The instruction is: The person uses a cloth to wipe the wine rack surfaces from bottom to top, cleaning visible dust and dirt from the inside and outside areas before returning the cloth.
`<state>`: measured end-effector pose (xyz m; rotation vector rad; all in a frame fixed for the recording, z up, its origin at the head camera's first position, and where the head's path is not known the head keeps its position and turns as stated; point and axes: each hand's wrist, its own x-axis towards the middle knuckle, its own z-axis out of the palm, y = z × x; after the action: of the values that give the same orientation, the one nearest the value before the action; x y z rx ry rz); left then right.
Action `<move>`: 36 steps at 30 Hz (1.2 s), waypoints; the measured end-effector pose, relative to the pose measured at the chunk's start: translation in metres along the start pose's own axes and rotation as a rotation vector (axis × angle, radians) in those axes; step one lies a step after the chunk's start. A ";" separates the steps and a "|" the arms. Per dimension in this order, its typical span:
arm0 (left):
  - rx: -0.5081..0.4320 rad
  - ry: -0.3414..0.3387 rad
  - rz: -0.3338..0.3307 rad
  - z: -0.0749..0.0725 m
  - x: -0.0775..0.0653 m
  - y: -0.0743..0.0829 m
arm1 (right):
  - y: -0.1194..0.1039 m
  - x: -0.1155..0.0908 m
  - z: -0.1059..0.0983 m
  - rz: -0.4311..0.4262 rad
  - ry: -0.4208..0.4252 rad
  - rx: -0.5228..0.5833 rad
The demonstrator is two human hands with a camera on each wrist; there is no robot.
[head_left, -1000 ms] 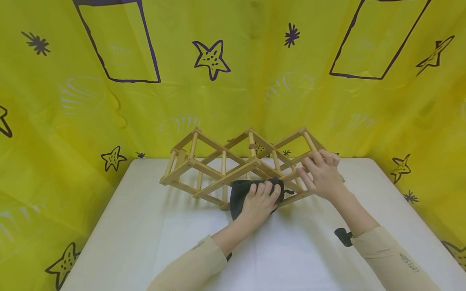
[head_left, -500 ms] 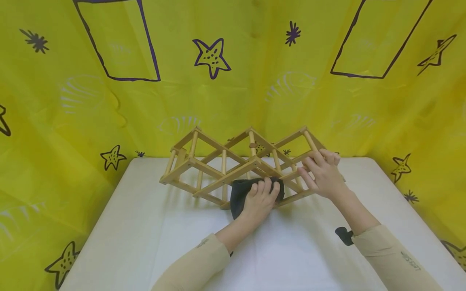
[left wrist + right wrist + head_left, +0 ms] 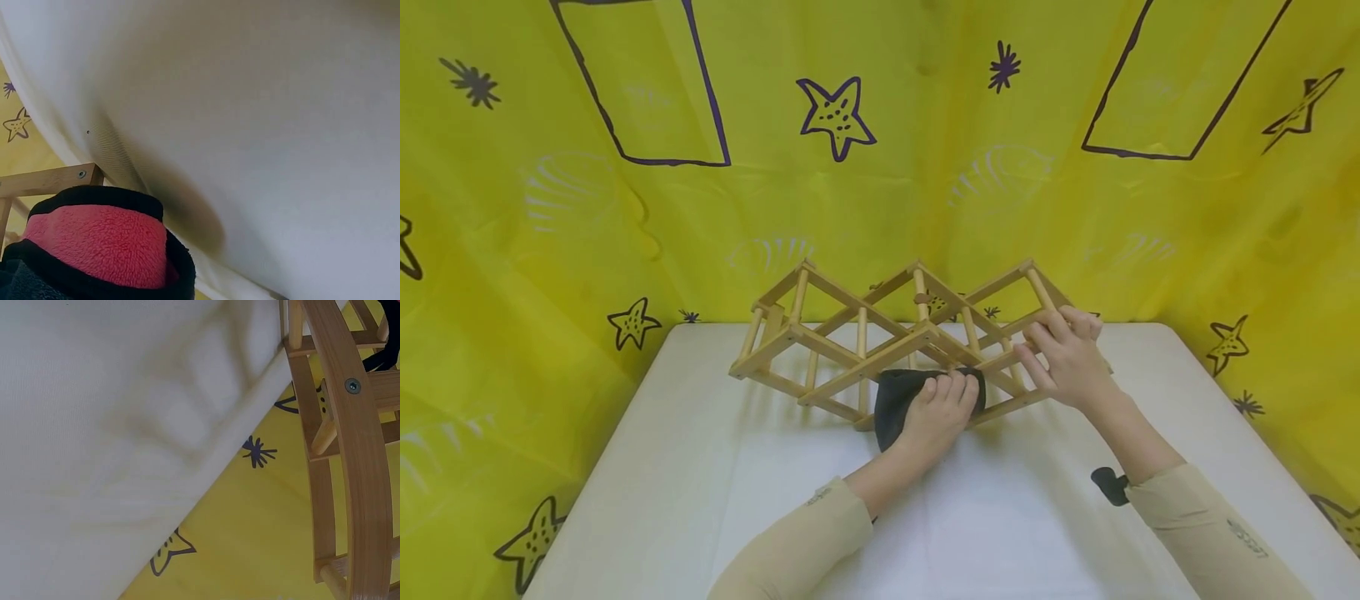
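Note:
An expandable wooden lattice rack stands on the table, made of crossed slats and round dowels. My left hand grips a black cloth piece against the front of the rack, fingers bent over its upper edge and tips hidden. The left wrist view shows this cloth's pink fleece lining with a dark border; its exact kind I cannot tell. At the rack's right end, my right hand holds the frame, thumb on the near side. A black strap shows among the slats in the right wrist view.
The rack is on a white-covered table, near its far edge. Behind it hangs a yellow curtain with starfish drawings. A small black device is worn at the right wrist.
My left fingers have bent further over the cloth's top edge. A black cord end beside the cloth has gone out of sight. The rack and right hand stay nearly still.

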<state>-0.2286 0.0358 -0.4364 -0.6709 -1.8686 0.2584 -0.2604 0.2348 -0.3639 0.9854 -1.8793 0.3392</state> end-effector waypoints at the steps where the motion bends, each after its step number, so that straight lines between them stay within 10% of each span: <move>1: 0.000 0.013 0.007 -0.001 0.001 -0.001 | 0.000 0.000 0.000 0.001 -0.001 -0.002; 18: -0.040 -0.062 0.052 -0.002 -0.030 -0.013 | 0.002 -0.001 -0.004 0.039 -0.013 -0.001; 36: -0.067 -0.154 0.002 -0.013 0.012 0.001 | -0.001 0.001 0.002 0.022 0.007 -0.003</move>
<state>-0.2191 0.0417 -0.4227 -0.7152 -2.0317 0.2553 -0.2616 0.2327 -0.3647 0.9609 -1.8852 0.3518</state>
